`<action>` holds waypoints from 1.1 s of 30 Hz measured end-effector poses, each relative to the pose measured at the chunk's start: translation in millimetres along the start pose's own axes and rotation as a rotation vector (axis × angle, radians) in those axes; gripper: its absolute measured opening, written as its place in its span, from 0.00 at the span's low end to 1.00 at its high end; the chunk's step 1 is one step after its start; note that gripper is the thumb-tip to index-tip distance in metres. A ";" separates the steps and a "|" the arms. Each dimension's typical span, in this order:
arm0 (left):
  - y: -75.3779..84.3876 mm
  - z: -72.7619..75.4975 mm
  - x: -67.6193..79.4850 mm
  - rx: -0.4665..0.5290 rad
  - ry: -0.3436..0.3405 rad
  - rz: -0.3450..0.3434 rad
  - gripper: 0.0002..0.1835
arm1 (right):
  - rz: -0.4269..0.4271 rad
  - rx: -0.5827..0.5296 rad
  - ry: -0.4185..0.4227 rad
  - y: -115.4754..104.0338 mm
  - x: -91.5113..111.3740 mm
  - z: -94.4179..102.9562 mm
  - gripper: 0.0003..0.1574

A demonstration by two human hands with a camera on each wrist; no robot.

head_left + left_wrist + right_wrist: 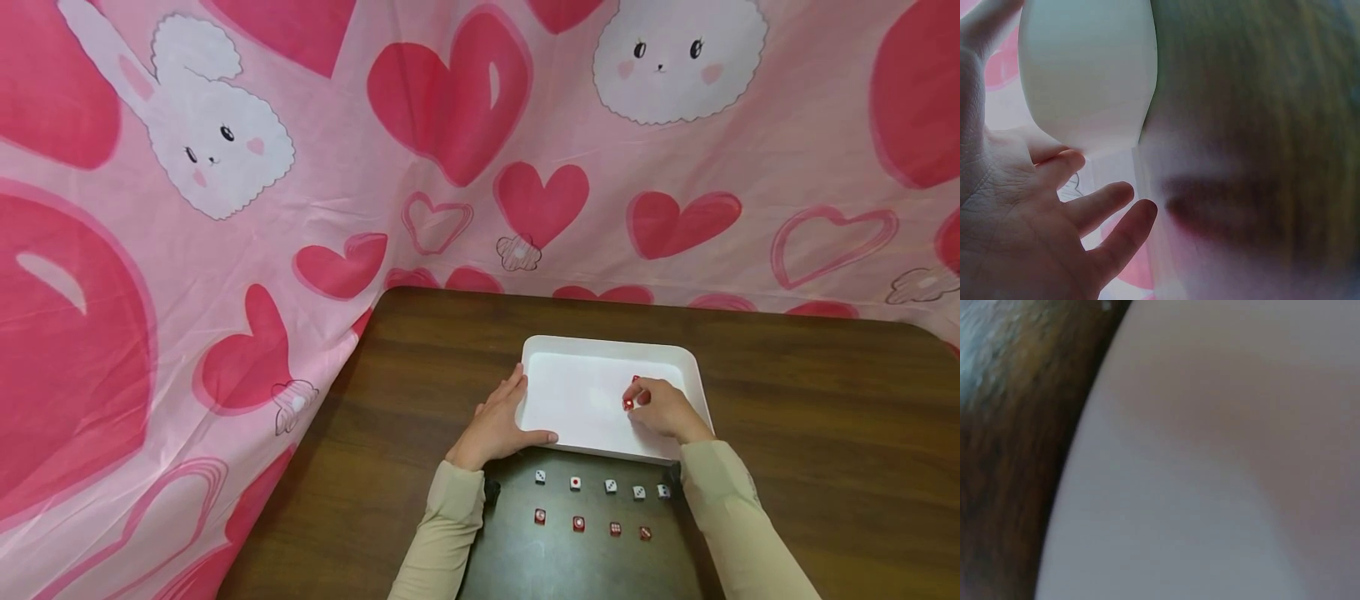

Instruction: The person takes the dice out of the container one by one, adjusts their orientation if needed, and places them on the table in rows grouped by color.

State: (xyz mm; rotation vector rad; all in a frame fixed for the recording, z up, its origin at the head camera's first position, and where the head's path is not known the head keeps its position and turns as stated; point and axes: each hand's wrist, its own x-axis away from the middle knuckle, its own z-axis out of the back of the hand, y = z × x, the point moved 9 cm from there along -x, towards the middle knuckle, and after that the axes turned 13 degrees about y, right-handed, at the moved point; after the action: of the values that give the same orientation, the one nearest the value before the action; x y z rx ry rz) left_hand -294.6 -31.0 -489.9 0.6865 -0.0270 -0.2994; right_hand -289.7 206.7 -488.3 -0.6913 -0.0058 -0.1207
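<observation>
A shallow white tray [577,392] lies on the table. My left hand [495,425] rests at its near left corner, thumb over the front rim and fingers along the left side. In the left wrist view, those fingers [1110,209] are spread and fairly straight beside the tray's wall [1091,75]. Over the right part of the tray, my right hand [663,408] pinches a red die [628,404] between thumb and fingertips. Just behind it, another red die [636,379] shows partly, mostly covered by the hand. The right wrist view has only the blurred tray wall [1147,519].
In front of the tray, several white dice [575,483] form a row, with a row of red dice [578,524] nearer me. Both rows lie on a dark grey surface [577,567]. A pink heart-patterned cloth [465,225] hangs behind and left of the wooden table [810,400].
</observation>
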 end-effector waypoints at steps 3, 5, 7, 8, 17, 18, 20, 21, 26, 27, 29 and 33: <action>-0.6 -0.7 0.4 0.006 0.000 0.004 0.57 | -0.003 -0.017 0.011 1.4 0.4 0.6 0.10; -1.8 -1.0 0.9 0.009 0.000 0.007 0.57 | -0.011 -0.025 0.016 3.1 0.7 -0.8 0.10; -2.6 -1.9 1.6 0.010 0.001 0.007 0.57 | -0.008 -0.029 0.022 4.0 0.9 -1.6 0.09; -2.9 -2.3 1.8 0.010 0.001 0.007 0.57 | -0.010 -0.027 0.022 4.8 1.0 -2.2 0.09; -1.7 -2.7 0.0 0.012 0.003 0.004 0.57 | -0.029 -0.024 0.030 7.6 -1.4 -1.1 0.10; -1.5 -2.6 -0.5 0.010 0.003 0.003 0.57 | -0.030 -0.027 0.032 7.4 -1.9 -0.3 0.10; -1.3 -2.2 -0.5 0.010 0.003 0.003 0.57 | -0.030 -0.035 0.034 7.4 -2.1 0.2 0.10; -1.1 -2.0 -0.5 0.014 0.003 0.003 0.57 | -0.032 -0.040 0.035 7.4 -2.3 0.5 0.11; -1.3 -2.4 -0.8 0.019 0.001 0.002 0.57 | -0.041 -0.064 0.031 7.6 -1.8 0.5 0.11; -1.4 -2.6 -0.8 0.018 0.001 0.002 0.57 | -0.047 -0.069 0.030 7.7 -1.3 0.9 0.11; -1.7 -2.8 -1.0 0.017 0.000 0.002 0.57 | -0.051 -0.075 0.037 7.4 -0.4 2.6 0.11; -2.2 -2.8 -1.3 0.019 0.000 0.001 0.57 | -0.042 -0.080 0.057 5.9 1.4 8.6 0.12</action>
State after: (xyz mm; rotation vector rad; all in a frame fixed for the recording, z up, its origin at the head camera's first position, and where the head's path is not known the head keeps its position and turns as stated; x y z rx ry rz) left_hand -296.1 -30.4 -493.4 0.7054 -0.0298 -0.2985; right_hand -287.3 216.4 -485.3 -0.7676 0.0392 -0.1820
